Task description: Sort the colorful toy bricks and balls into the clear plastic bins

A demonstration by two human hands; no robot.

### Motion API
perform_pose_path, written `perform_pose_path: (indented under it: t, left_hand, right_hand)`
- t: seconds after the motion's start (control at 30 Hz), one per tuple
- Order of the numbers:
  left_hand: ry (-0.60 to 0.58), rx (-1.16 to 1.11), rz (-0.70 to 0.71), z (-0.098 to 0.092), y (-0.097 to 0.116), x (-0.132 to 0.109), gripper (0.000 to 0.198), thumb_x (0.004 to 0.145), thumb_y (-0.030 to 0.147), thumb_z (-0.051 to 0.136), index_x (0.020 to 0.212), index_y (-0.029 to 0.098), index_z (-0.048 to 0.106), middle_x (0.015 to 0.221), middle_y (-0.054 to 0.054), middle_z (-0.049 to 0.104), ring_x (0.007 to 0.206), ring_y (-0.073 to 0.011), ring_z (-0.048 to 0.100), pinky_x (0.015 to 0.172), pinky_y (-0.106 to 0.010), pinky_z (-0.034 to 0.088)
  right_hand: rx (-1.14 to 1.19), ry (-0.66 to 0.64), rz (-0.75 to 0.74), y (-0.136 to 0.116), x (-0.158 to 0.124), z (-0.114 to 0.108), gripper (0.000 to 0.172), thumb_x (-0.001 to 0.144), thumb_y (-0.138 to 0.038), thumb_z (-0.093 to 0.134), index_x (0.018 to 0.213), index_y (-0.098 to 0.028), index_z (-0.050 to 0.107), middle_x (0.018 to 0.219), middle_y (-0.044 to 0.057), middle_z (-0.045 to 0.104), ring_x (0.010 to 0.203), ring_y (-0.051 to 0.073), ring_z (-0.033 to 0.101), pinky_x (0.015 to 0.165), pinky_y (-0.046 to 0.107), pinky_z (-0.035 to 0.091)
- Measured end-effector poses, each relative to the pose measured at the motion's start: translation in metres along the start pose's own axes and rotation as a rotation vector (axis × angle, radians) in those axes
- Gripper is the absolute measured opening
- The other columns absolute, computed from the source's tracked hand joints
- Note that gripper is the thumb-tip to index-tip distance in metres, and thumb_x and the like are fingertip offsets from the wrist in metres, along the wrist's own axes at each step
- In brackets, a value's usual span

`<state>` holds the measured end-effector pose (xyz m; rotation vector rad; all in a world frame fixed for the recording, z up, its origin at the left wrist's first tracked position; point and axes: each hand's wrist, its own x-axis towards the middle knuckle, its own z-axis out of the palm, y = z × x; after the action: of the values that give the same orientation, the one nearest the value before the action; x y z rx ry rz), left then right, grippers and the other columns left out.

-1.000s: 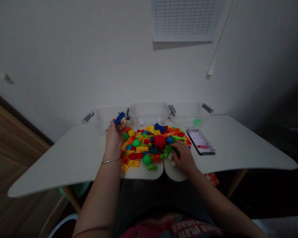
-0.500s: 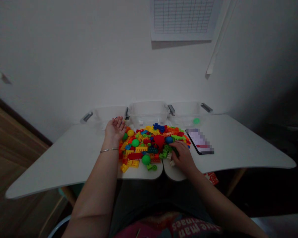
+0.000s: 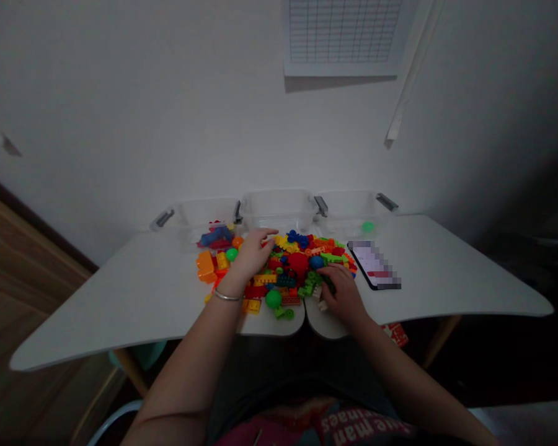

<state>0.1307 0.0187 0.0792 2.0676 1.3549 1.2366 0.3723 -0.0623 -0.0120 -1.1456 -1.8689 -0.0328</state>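
A heap of colourful toy building bricks, with a red ball [image 3: 299, 265], a blue ball [image 3: 317, 262] and a green ball [image 3: 274, 300] among them, covers the middle of the table. My left hand [image 3: 255, 251] is over the heap's left half, fingers stretched to the right near yellow pieces [image 3: 284, 243]; nothing shows in it. At the heap's right edge rests my right hand [image 3: 343, 292], its loosely curved fingers and thumb apart beside green bricks [image 3: 310, 284]. Blue and red pieces [image 3: 217, 235] are in the clear left bin [image 3: 204, 210].
A clear middle bin [image 3: 279, 201] and a clear right bin [image 3: 346, 204] stand along the wall; a green ball [image 3: 367, 227] lies in the right one. A phone [image 3: 374, 265] lies right of the heap. The white table [image 3: 446, 272] has a seam at its front middle.
My left hand has moved from beside the left bin rightward over the heap and turned palm down. Blue and red pieces now show in that bin. My right hand has stayed put.
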Motion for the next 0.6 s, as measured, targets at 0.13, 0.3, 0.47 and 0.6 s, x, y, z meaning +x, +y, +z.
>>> perform_pose_path:
  t: [0.13, 0.3, 0.47, 0.6]
  left_hand:
    - [-0.058, 0.345, 0.087, 0.014, 0.004, -0.004, 0.03, 0.085, 0.018, 0.052, 0.107, 0.022, 0.071, 0.12, -0.012, 0.064, 0.114, -0.0282, 0.056, 0.104, -0.046, 0.037]
    - [-0.069, 0.587, 0.002, 0.025, 0.001, -0.008, 0.036, 0.09, 0.02, 0.045, 0.116, 0.027, 0.068, 0.12, -0.012, 0.065, 0.111, -0.0307, 0.054, 0.098, -0.048, 0.036]
    - [-0.115, 0.725, 0.043, 0.025, 0.001, -0.008, 0.035, 0.087, 0.026, 0.052, 0.12, 0.026, 0.065, 0.112, -0.012, 0.067, 0.107, -0.0309, 0.052, 0.096, -0.045, 0.035]
    - [-0.107, 0.784, 0.058, 0.022, 0.003, -0.005, 0.034, 0.081, 0.026, 0.06, 0.115, 0.022, 0.066, 0.106, -0.014, 0.067, 0.105, -0.0335, 0.05, 0.093, -0.046, 0.035]
  right_hand:
    - [-0.008, 0.002, -0.005, 0.001, 0.0, 0.0, 0.031, 0.081, -0.014, 0.05, 0.108, -0.019, 0.063, 0.106, 0.01, 0.068, 0.11, 0.028, 0.056, 0.098, 0.05, 0.046]
    - [-0.004, 0.004, 0.008, 0.0, 0.001, -0.001, 0.031, 0.081, -0.014, 0.05, 0.108, -0.02, 0.064, 0.106, 0.01, 0.068, 0.11, 0.028, 0.056, 0.098, 0.05, 0.046]
    - [-0.002, -0.003, 0.003, 0.0, 0.0, -0.002, 0.031, 0.083, -0.013, 0.048, 0.109, -0.019, 0.063, 0.107, 0.01, 0.068, 0.112, 0.028, 0.055, 0.099, 0.049, 0.046]
    - [-0.011, -0.001, 0.002, 0.001, 0.0, -0.001, 0.03, 0.083, -0.013, 0.049, 0.109, -0.018, 0.063, 0.107, 0.011, 0.068, 0.111, 0.028, 0.056, 0.099, 0.05, 0.046]
